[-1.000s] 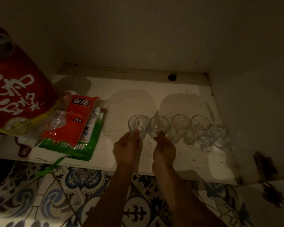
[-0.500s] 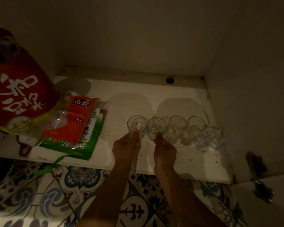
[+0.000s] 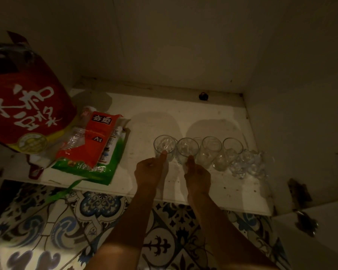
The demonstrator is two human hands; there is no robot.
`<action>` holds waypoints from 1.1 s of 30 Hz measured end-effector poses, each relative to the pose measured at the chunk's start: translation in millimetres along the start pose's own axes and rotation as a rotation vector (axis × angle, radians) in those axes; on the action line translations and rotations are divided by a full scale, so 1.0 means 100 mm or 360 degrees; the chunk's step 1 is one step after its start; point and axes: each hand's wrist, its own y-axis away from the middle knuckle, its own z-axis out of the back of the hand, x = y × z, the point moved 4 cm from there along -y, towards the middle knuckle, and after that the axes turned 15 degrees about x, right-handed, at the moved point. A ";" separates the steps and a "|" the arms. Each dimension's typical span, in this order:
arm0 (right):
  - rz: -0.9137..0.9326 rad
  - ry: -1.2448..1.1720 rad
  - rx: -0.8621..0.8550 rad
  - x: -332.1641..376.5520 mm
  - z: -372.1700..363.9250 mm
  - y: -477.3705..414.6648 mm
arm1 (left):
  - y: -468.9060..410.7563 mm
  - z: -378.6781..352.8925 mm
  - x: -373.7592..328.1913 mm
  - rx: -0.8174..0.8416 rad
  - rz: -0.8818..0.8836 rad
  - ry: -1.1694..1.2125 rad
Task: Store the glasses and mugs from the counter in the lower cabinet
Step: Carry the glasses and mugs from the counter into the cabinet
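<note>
A row of clear glasses stands on the white floor of the lower cabinet [image 3: 183, 117]. My left hand [image 3: 149, 170] grips the leftmost glass [image 3: 163, 146], thumb up against its near wall. My right hand [image 3: 197, 173] grips the second glass [image 3: 186, 150] the same way. To their right stand two more tall glasses [image 3: 211, 151] [image 3: 231, 151], then a cluster of small clear glass mugs [image 3: 248, 165] near the right wall. Both held glasses sit upright on the shelf.
A big red sack [image 3: 23, 98] with white characters fills the cabinet's left side. Red and green packets [image 3: 94, 145] lie beside it. A small dark knob [image 3: 203, 96] sits at the back wall. Patterned floor tiles [image 3: 66, 227] lie below; the door hinge [image 3: 304, 221] is at the right.
Both hands stay on the two leftmost glasses and have barely shifted. The view has tilted slightly, nothing else moved.
</note>
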 end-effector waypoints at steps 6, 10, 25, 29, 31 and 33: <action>0.0237 0.0260 -0.0041 0.05 0.02 0.20 | 0.15 0.04 -0.12 0.0079 -0.0197 -0.0224; 0.0840 0.0486 0.0030 0.18 -0.03 0.42 | 0.34 0.02 -0.29 0.0068 -0.0593 -0.0825; 0.0835 0.1864 0.0523 0.24 -0.05 0.49 | 0.40 -0.03 -0.17 0.0582 -0.0336 -0.1761; 0.1110 0.1713 0.0440 0.29 0.01 0.63 | 0.41 -0.01 -0.15 0.0585 -0.0428 -0.1899; 0.1134 0.1649 0.0430 0.30 0.05 0.65 | 0.47 0.03 -0.20 0.0549 -0.0446 -0.1965; 0.1196 0.1686 0.0376 0.35 0.10 0.73 | 0.59 0.10 -0.29 0.0516 -0.0449 -0.2012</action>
